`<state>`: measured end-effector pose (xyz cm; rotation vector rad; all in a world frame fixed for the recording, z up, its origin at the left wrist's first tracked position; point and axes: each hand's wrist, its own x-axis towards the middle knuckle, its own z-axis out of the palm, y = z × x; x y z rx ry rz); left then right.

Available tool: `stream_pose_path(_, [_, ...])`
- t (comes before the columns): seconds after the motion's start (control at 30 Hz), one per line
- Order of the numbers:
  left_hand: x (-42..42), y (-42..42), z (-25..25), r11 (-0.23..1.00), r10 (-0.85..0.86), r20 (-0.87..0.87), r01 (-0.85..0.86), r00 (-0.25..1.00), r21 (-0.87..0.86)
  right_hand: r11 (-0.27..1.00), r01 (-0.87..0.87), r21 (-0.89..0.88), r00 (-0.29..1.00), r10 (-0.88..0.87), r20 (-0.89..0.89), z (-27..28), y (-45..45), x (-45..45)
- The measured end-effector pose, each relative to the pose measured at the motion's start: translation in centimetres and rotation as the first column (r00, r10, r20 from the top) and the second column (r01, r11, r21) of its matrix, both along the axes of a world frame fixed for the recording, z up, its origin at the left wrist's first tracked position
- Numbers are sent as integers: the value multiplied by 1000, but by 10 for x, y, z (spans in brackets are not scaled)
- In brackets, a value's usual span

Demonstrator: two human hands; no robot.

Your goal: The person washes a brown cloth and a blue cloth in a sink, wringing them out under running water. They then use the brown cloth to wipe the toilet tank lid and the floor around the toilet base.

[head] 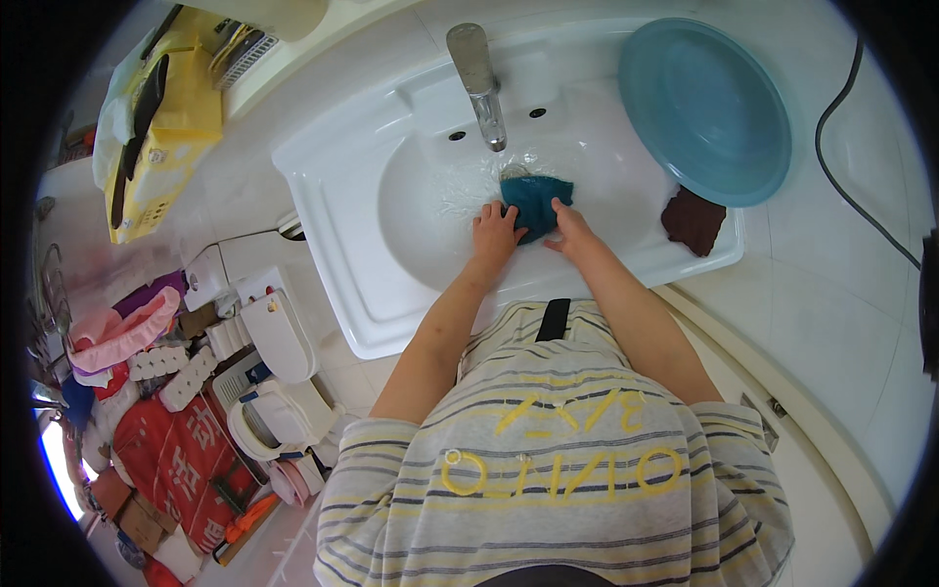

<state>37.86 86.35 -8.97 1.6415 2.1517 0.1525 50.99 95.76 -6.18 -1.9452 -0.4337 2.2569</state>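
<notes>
A wet teal cloth (539,202) lies spread in the white washbasin (425,249), below the chrome faucet (480,84). At the cloth's left edge, my left hand (497,233) grips it with fingers on top. My right hand (574,231) pinches its right side, thumb over the fabric. Water ripples around the cloth under the spout. The cloth covers part of the drain area. A folded dark brown cloth (693,221) rests on the basin's right rim, apart from both hands.
A blue plastic washbowl (708,110) leans at the basin's back right, its lower edge by the brown cloth. A grey cable (829,139) hangs on the right wall. At left are a yellow package (172,147), a white toilet (282,337) and a red bag (183,462).
</notes>
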Motion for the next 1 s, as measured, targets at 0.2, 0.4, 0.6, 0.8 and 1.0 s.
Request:
stream_pose_path(0.2, [-28,3,-37,838,499,404,-545,767,1,1000,21,-3,999,-21,-27,0,1,2])
stream_pose_path(0.4, [37,26,120,904,60,460,-243,886,352,954,58,-294,743,-238,-625,-21,28,13])
stream_pose_path(0.6, [55,44,124,713,46,378,-296,925,636,265,-341,902,680,732,42,-70,-1,5])
stream_pose_path(0.8, [-23,28,54,803,417,357,-523,835,286,981,37,192,942,30,-336,47,0,-26])
stream_pose_path(1.0, [-48,2,38,944,166,551,-294,818,152,132,-478,868,865,245,438,21,12,0])
